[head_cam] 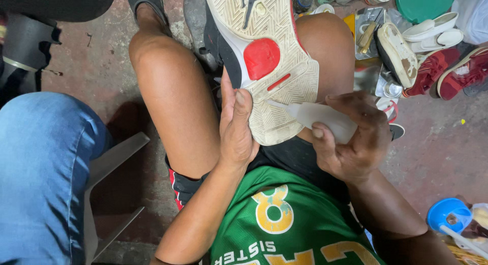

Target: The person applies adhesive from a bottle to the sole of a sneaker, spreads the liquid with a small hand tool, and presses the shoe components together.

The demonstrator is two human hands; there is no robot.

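Observation:
A sneaker (264,51) lies sole up between my bare knees, its cream tread showing a red oval patch. My left hand (235,125) grips the heel end of the sneaker from the left side, thumb pressed on the sole's edge. My right hand (356,135) is closed around a small translucent glue bottle (320,117), whose thin nozzle points left and touches the sole near the heel. I sit low, wearing a green jersey with yellow lettering.
Another person's leg in blue jeans (40,168) is at the left beside a grey chair (109,163). Several loose shoes and soles (432,56) lie on the floor at the upper right with a green lid (424,3). A blue lid (447,214) sits at the lower right.

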